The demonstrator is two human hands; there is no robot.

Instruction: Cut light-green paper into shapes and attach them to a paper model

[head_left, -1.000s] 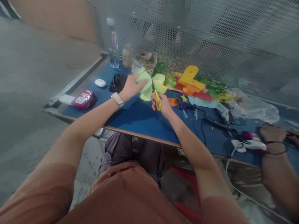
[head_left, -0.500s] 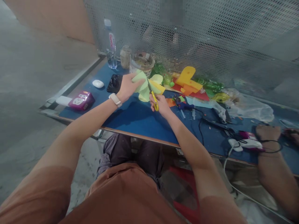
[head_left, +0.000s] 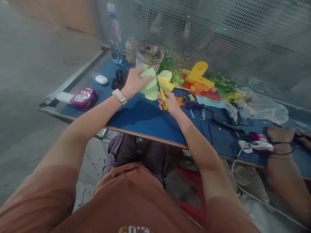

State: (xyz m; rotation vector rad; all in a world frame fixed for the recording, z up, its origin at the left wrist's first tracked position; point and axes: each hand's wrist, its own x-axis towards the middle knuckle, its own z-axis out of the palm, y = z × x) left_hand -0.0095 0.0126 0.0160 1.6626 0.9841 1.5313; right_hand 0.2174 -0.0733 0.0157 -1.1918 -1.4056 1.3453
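Observation:
My left hand (head_left: 134, 82) pinches a sheet of light green paper (head_left: 151, 86) above the blue table. Yellow-handled scissors (head_left: 164, 98) are in my right hand (head_left: 170, 104), their dark blades pointing up along the paper's right edge. Whether the blades are around the paper or beside it, I cannot tell. Just beyond the scissors lie pale yellow and yellow paper pieces (head_left: 166, 84). A black phone (head_left: 119, 79) rests on the table behind my left wrist.
A water bottle (head_left: 116, 38), a jar (head_left: 131, 50) and a tub (head_left: 150, 58) stand at the back. At left are a white case (head_left: 101, 80) and a purple power strip (head_left: 84, 98). A glue gun (head_left: 194, 104) lies at right; another person's hand (head_left: 280, 134) is farther right.
The green paper has turned in my left hand and shows a straighter edge. My right hand stays on the scissors. The view has tilted slightly, raising the table in it.

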